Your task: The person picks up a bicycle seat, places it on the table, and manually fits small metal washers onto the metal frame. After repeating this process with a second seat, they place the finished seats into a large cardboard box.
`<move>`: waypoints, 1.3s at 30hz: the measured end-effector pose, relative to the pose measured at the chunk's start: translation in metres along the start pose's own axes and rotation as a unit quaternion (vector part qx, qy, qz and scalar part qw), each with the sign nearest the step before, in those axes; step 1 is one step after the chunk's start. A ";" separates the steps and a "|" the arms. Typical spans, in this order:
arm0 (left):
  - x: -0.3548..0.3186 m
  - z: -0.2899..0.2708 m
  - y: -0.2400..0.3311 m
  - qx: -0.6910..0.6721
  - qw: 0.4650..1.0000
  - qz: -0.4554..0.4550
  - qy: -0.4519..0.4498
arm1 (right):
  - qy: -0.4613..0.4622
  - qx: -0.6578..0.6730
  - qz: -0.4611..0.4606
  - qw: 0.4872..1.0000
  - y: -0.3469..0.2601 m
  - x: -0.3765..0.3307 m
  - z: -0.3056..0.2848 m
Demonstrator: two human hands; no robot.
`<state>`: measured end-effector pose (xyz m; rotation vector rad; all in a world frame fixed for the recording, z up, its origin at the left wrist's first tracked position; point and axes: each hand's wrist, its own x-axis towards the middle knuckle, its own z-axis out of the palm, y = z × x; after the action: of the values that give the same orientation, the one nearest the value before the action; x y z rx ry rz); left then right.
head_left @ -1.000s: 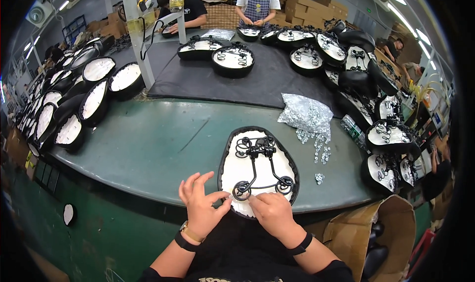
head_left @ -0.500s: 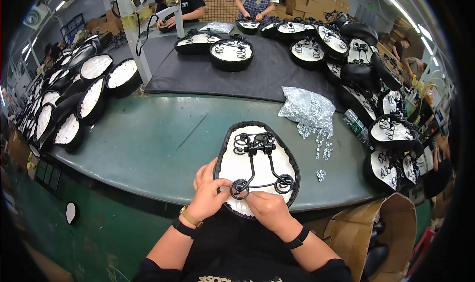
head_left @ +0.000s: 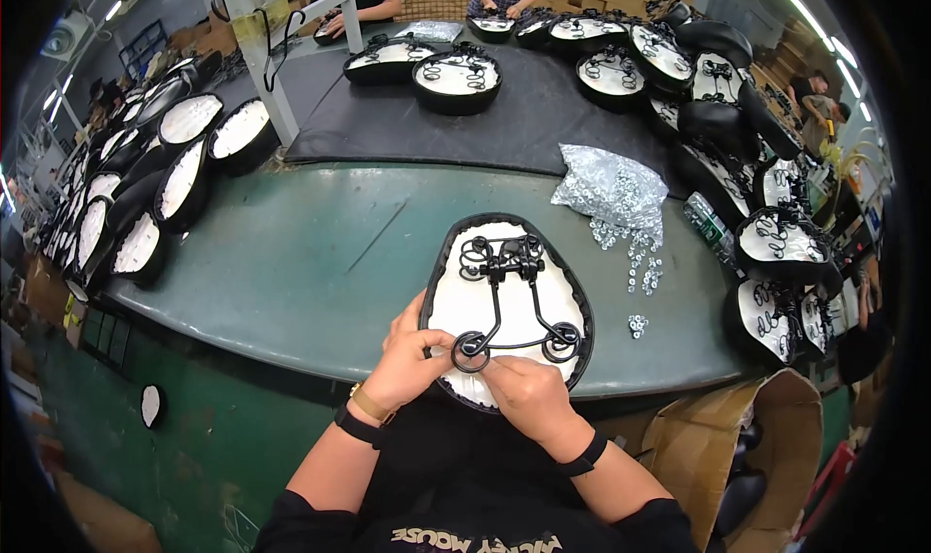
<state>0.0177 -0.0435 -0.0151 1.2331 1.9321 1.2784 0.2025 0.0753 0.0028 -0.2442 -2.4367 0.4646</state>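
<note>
A bicycle saddle [head_left: 456,306] lies upside down at the table's front edge, its white underside facing up and its black rim all round. On it sits a black wire spring frame [head_left: 497,306] with a clamp at the far end and coil springs at the corners. My left hand [head_left: 402,359] grips the saddle's left rim, thumb and finger against the near left coil spring [head_left: 473,342]. From the other side my right hand [head_left: 531,393] reaches to the same coil with its fingers pinched together. Whatever those fingertips hold is hidden.
A clear plastic bag of nuts [head_left: 616,189] lies right of the saddle, with loose nuts [head_left: 637,326] spilled before it. Saddles with frames [head_left: 781,238] pile up at the right; bare saddles [head_left: 181,189] at the left. A cardboard box [head_left: 698,437] stands below. Co-workers work across the table.
The whole view has shifted slightly, the table now sitting higher in it. Both hands keep to the same coil spring, with barely any visible movement against the saddle.
</note>
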 end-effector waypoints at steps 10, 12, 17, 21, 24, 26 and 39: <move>-0.018 0.022 0.005 0.112 0.989 0.008 0.097 | -0.036 -0.042 -0.004 0.998 -0.002 0.000 -0.004; -0.021 0.027 0.002 0.128 0.981 0.045 0.140 | -0.037 -0.041 0.000 0.998 -0.003 0.001 -0.003; -0.026 0.027 0.004 0.112 0.981 0.061 0.148 | -0.023 -0.050 0.000 0.998 -0.004 0.001 -0.001; -0.024 0.025 0.005 0.097 0.982 0.071 0.144 | -0.028 -0.041 0.007 0.999 -0.004 0.004 -0.001; -0.024 0.024 0.004 0.112 0.980 0.065 0.149 | -0.036 -0.041 0.013 0.998 -0.006 0.005 -0.003; -0.024 0.025 0.008 0.117 0.978 0.064 0.157 | -0.028 -0.045 0.009 0.999 -0.006 0.004 -0.002; -0.024 0.030 0.003 0.071 0.976 0.075 0.190 | -0.038 -0.064 0.007 0.997 -0.008 0.004 -0.003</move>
<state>0.0532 -0.0510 -0.0268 1.2989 2.2662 1.5701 0.2006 0.0695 0.0101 -0.3019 -2.5438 0.3303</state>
